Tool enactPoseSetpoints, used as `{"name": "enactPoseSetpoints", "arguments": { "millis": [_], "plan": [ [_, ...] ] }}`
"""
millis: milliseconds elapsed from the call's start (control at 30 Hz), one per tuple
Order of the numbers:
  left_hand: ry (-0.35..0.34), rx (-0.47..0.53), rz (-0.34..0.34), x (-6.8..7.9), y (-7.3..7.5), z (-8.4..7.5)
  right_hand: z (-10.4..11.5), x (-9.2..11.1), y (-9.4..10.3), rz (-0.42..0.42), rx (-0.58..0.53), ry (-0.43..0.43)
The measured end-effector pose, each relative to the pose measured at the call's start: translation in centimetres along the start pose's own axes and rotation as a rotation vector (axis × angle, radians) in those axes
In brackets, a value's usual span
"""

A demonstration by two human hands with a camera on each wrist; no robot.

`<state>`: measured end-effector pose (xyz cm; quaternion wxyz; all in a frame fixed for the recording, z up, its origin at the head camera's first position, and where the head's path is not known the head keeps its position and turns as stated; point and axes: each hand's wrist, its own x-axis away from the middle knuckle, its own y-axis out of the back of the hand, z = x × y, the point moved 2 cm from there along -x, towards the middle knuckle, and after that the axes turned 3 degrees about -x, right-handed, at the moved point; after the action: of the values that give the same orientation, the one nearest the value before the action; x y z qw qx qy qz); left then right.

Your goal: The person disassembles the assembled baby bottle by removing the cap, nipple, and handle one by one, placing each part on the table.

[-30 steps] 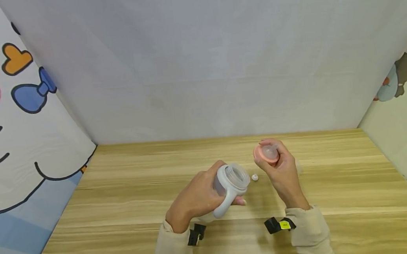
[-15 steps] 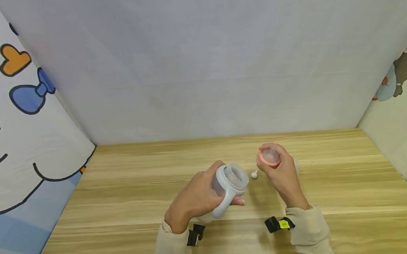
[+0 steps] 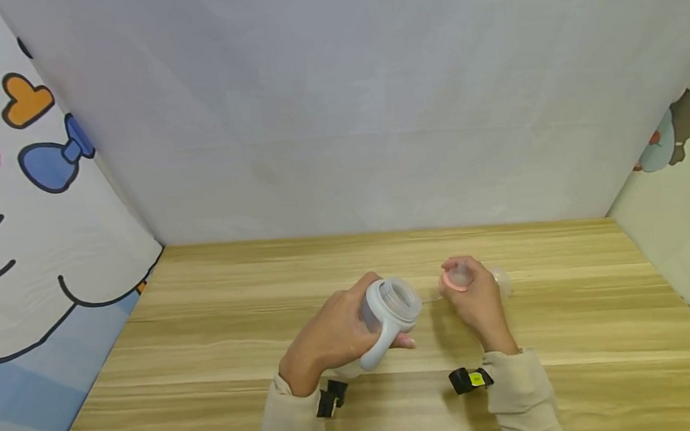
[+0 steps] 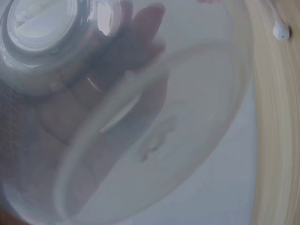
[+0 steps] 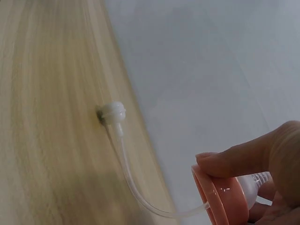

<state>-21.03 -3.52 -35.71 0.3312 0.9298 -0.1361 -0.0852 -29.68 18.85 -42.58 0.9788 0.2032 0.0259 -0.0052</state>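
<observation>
My left hand (image 3: 335,330) grips a baby bottle (image 3: 378,300) with a pale grey-white collar and handle, tilted so its uncapped threaded mouth points up and right. Its clear body (image 4: 201,154) fills most of the left wrist view, with fingers showing through. To the right, my right hand (image 3: 477,300) pinches a bottle nipple in a pink screw ring (image 5: 229,199) between thumb and fingers. From the ring's underside a clear straw (image 5: 136,192) curves away, ending in a white weighted ball (image 5: 114,112) low over the table. The head view hides that ball behind the hand.
Behind the right hand a clear dome-shaped cap (image 3: 502,283) stands on the wood-grain table (image 3: 220,318). A pale cloth wall (image 3: 340,142) rises at the table's far edge. Cartoon-printed cloths flank both sides.
My right hand has moved down and slightly right with the pink-ringed nipple, lowering it toward the table. The white ball has gone out of the head view. My left hand stays in place with the bottle.
</observation>
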Motion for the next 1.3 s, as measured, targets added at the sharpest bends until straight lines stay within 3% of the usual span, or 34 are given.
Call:
{"name": "enactPoseSetpoints", "arguments": {
  "millis": [400,867,1133,1300],
  "plan": [
    [-0.003,-0.006,0.004,-0.1,0.0,0.0,-1.4,-0.2,-0.8,0.046,0.070,-0.046],
    [0.003,-0.009,0.011,-0.1,-0.1,-0.1,-2.9,-0.6,-1.4,0.115,0.043,-0.055],
    [0.006,-0.014,0.012,-0.1,-0.1,0.0,-2.9,-0.5,-1.2,0.132,0.034,-0.084],
    [0.010,-0.023,0.009,0.0,-0.1,0.0,-2.0,-0.3,-0.8,0.137,0.054,-0.048]
  ]
}}
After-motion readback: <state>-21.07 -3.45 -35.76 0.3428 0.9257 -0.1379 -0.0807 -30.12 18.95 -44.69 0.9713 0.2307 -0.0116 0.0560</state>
